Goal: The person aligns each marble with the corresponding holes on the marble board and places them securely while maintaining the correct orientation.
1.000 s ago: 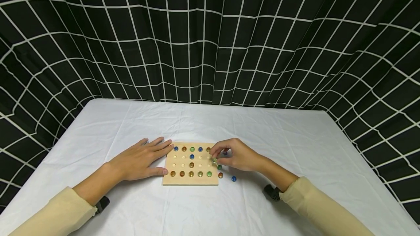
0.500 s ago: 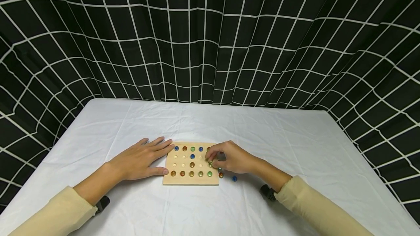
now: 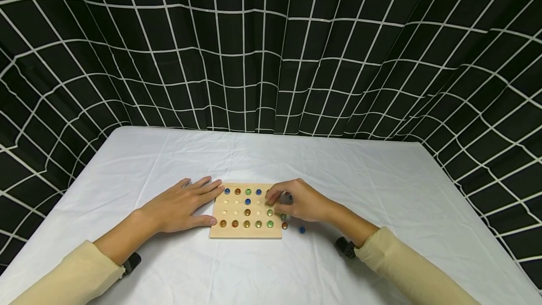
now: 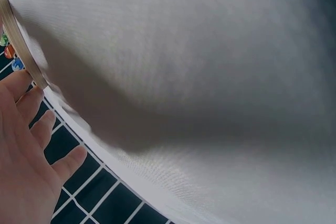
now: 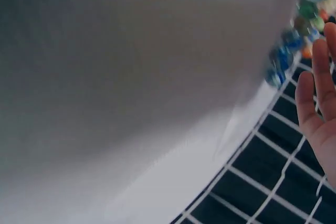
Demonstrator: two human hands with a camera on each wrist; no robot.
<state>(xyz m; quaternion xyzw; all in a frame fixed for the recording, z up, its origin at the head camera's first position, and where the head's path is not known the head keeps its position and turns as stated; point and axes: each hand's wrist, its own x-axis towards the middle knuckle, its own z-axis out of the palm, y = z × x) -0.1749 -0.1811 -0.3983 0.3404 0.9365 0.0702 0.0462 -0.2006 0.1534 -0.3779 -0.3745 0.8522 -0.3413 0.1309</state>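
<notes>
Wooden board (image 3: 245, 213) with a grid of round dimples lies flat on the white tablecloth (image 3: 271, 164), near the front middle of the table. Glass marbles sit in some dimples: a full row along the near edge, most of the far row, and a few in between, among them a blue marble (image 3: 247, 201) and a green marble (image 3: 269, 212) in the right column.

Left hand (image 3: 182, 206) rests palm down on the cloth, fingers straight and slightly spread, fingertips touching the board's left edge, thumb against its near left corner. The left wrist view shows the same: relaxed fingers (image 4: 31, 129) beside the board's edge.

Right hand (image 3: 298, 201) hovers over the board's right edge, fingers curled, tips drawn together just above the green marble. Cannot tell whether they pinch anything.

Loose marbles lie on the cloth just right of the board: an orange one (image 3: 284, 225), a blue one (image 3: 302, 229), another partly hidden under the hand.

Black curtain with white grid lines (image 3: 271, 51) hangs behind the table.
</notes>
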